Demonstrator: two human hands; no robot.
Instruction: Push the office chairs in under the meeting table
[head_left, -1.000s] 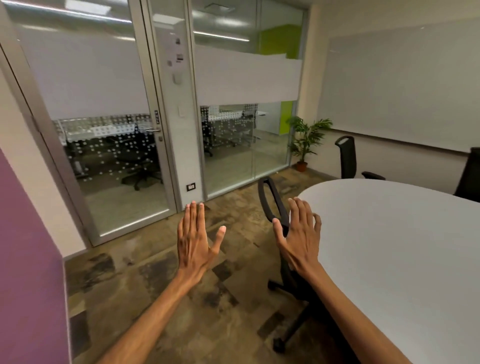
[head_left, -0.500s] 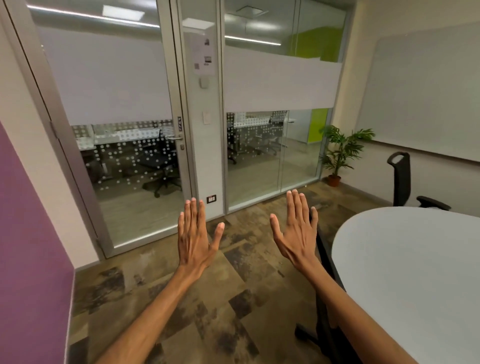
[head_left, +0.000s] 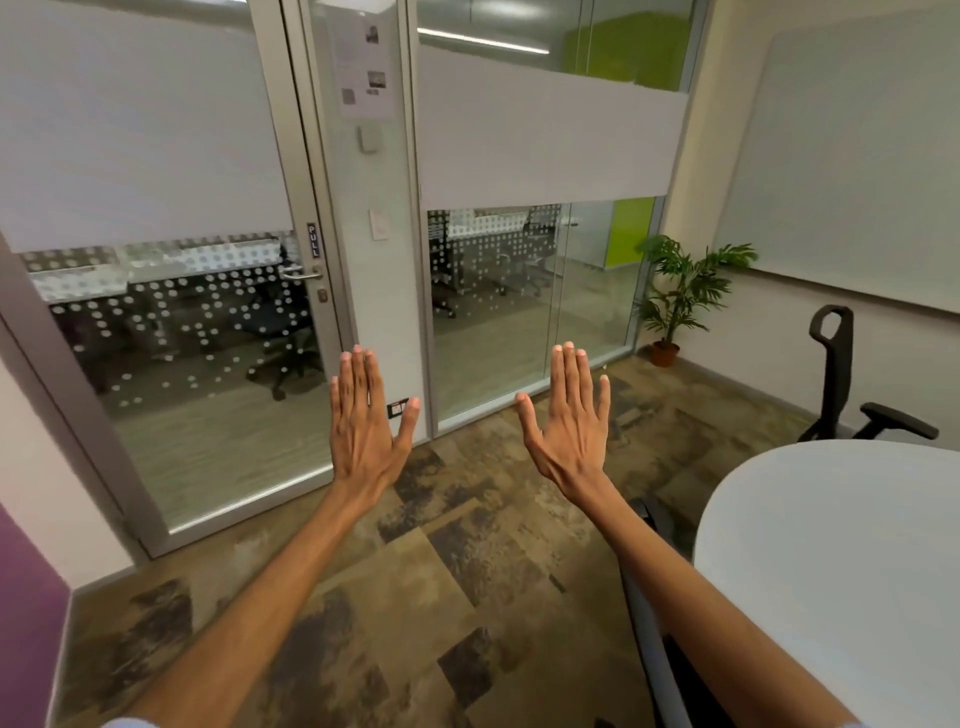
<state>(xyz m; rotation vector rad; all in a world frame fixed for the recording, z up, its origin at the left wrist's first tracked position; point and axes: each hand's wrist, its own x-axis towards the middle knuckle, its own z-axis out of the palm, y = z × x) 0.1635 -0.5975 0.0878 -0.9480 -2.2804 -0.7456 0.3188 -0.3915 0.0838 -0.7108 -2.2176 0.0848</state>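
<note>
Left hand (head_left: 363, 421): raised in front of the person, back toward us, fingers straight and together, thumb spread out; it holds nothing and touches nothing.
Right hand (head_left: 569, 421): raised level with the left, flat and spread the same way, empty, well clear of the table and of both chairs.
Forearms: both bare and stretched forward over the floor, with a strip of pale sleeve just visible at the bottom edge.
Table (head_left: 841, 561): white top with a rounded end, filling the lower right; nothing lies on the part I can see.
Near chair (head_left: 649, 639): only a dark frame shows, just beside the table's left edge and passing beneath the right forearm; whether its seat sits under the table I cannot tell.
Far chair (head_left: 836, 374): black, tall narrow back with a loop opening at the top, one armrest showing; it stands at the far side of the table, close to the wall below the whiteboard (head_left: 857, 156).
Floor (head_left: 415, 597): patchy brown and dark carpet tiles.
Glass door (head_left: 171, 322): frosted band above, dot pattern below, lever handle and a "PULL" label at its right edge.
Potted plant (head_left: 680, 291): in the corner, between the glass wall and the whiteboard wall.
</note>
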